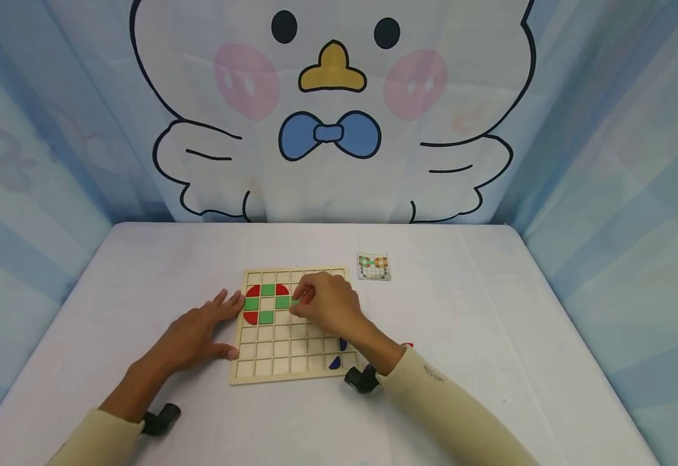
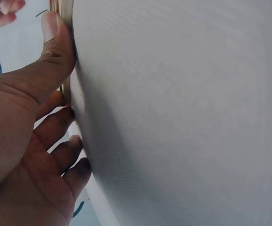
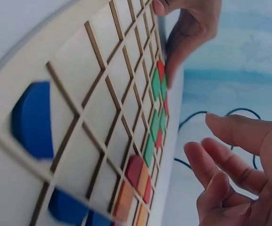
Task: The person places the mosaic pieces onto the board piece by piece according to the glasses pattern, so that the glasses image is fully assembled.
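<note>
A wooden grid board (image 1: pixel 274 379) lies on the white table. My left hand (image 1: pixel 201 333) rests at its left edge, fingers spread; in the left wrist view the thumb (image 2: pixel 55 40) lies along the board's side. Over the board's upper middle hovers my right hand (image 1: pixel 329 301), thumb and fingers apart with nothing between them in the right wrist view. Green square tiles (image 1: pixel 265 317) and red rounded tiles (image 1: pixel 250 318) fill cells at the upper left. Blue rounded pieces (image 3: pixel 34 120) and orange tiles (image 3: pixel 123 201) sit in other cells, the orange ones hidden behind my right hand in the head view.
A small pattern card (image 1: pixel 373 266) lies beyond the board's upper right corner. Part of a red piece (image 1: pixel 408 344) shows beside my right sleeve. A printed curtain (image 1: pixel 329 188) hangs behind the table's far edge.
</note>
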{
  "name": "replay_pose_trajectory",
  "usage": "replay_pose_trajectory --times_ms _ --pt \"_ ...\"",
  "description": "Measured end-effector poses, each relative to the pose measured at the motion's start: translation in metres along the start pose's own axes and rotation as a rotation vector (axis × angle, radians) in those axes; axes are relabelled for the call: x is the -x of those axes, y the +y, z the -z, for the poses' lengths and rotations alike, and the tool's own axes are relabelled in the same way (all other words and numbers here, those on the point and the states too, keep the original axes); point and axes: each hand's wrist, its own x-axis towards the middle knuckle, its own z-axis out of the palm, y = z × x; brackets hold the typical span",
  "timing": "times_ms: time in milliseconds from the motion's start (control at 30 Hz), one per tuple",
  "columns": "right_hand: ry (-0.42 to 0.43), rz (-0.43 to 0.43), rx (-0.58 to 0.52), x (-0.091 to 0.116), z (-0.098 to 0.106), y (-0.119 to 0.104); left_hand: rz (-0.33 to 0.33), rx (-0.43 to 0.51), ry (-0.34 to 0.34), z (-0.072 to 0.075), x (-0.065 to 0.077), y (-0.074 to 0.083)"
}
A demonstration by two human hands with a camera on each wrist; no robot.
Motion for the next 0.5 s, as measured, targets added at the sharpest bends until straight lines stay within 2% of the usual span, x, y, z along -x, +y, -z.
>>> replay_pose_trajectory --times_ms 300,500 --pt "0.048 -0.096 0.003 0.032 0.034 0.022 -0.008 -0.008 0.012 -0.002 0.001 -0.002" --pt "0.065 -0.210 -0.003 0.057 0.049 0.045 -0.007 -0.010 0.008 -0.001 0.001 -0.003"
